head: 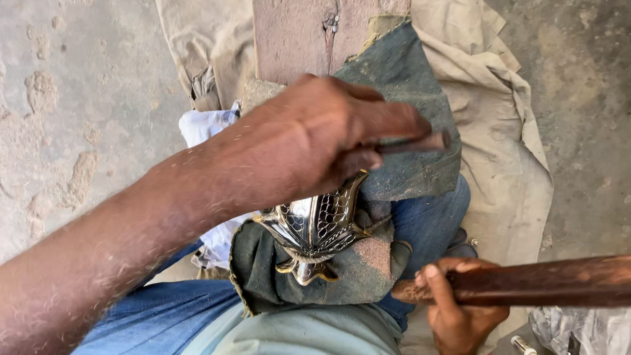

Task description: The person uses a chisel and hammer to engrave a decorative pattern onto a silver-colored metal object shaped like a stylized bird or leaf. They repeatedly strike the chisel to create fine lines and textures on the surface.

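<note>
A shiny metal piece [314, 231] sits in the middle, on the person's lap. It is silver with gold edges, and it has a net-like pattern cut into it. It lies on a dark, dusty cloth [355, 266] that is spread over the knees. The left hand [309, 141] is just above the metal piece and hides its top part. This hand is closed tight around a thin dark tool [415, 143], held between the thumb and the fingers. The tool's far end pokes out to the right, over the cloth — its tip is hidden under the hand. The left arm comes in from the lower left corner and fills much of the view. The right hand [457, 309] is lower down, on the right side, apart from the metal piece. It is curled shut around a thick brown wooden stick [545, 283]. The stick reaches all the way to the right edge. The person wears blue jeans [430, 220] and a pale shirt [296, 332]. A tan cloth [506, 151] lies under the legs on the ground. Behind the left hand stands a reddish block [292, 36]. A white crumpled rag [200, 125] peeks out beside the arm — near the grey, rough floor [79, 98].
</note>
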